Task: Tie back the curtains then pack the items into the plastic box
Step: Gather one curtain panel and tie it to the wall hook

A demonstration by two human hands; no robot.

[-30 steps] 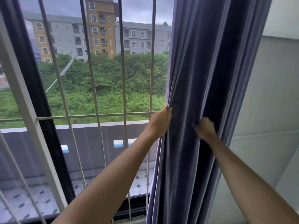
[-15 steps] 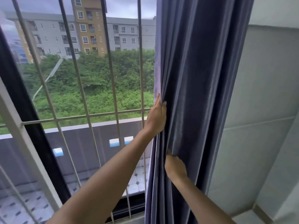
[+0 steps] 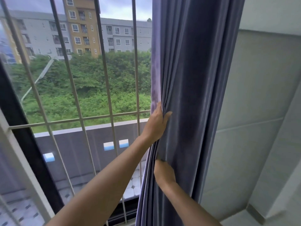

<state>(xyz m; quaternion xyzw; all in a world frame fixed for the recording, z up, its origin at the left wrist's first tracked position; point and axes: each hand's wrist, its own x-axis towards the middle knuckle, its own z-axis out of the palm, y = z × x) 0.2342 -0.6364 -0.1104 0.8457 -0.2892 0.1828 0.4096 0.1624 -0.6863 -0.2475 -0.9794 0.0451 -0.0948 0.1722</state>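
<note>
where the window meets the grey wall, the curtain (image 3: 192, 79) is hanging gathered into a thick bunch of folds, its long axis running top to bottom and leaning a little, the upper part sitting further right than the lower part. it is running out of view at both the top and the bottom. the left hand (image 3: 156, 123) is gripping the curtain's left edge about halfway down, its thumb lying over the front of the folds and the other fingers wrapping behind the fabric. below it, the right hand (image 3: 163, 174) is pushing into the folds near the same edge; its fingers are sinking out of sight in the cloth, so i cannot tell whether they are curling round it or lying straight. the two hands are sitting one above the other, apart. to the left of the curtain's edge, the window bars (image 3: 105, 79) are standing uncovered, with trees and apartment blocks showing beyond the glass. to the right, the wall (image 3: 260, 111) is lying just beside the bunched fabric, and a strip of floor (image 3: 236, 221) is showing at the bottom right corner.
</note>
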